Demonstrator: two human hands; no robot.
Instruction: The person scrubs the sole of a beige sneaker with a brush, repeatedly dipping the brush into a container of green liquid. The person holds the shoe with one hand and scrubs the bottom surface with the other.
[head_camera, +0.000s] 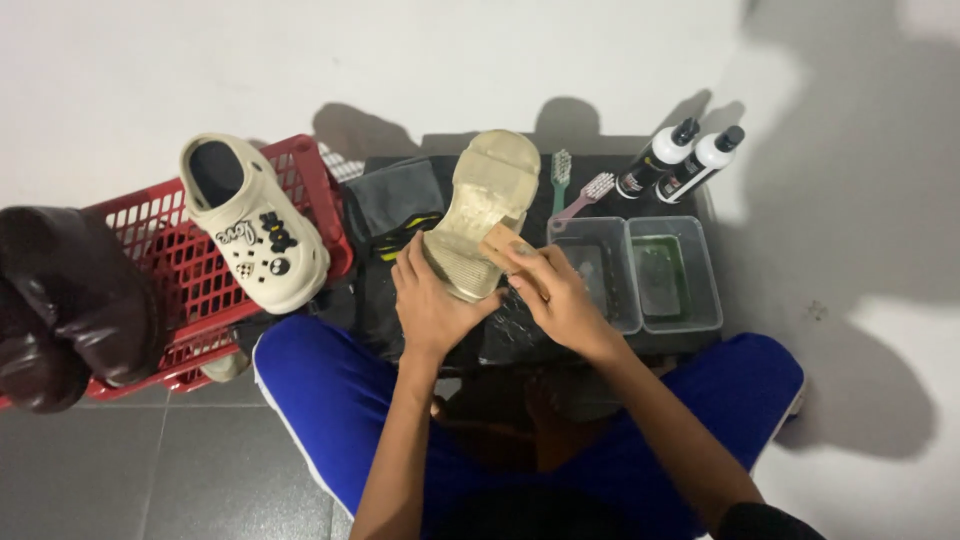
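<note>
A cream clog (487, 205) lies sole-up on a dark mat (400, 290) in front of me. My left hand (430, 300) grips its heel end. My right hand (555, 290) presses a small wooden-backed brush (500, 243) against the sole near the heel. The matching cream clog (255, 225), with dark charms on top, rests upright on a red plastic basket (180, 270) at the left.
Two clear tubs (640, 270) stand at the right, one holding green liquid. Two white bottles with black caps (680, 160) lie behind them. A green toothbrush (560, 175) and a pink toothbrush (590, 195) lie nearby. Grey cloth (400, 195) sits behind the clog. A dark brown cushion (60, 300) is far left.
</note>
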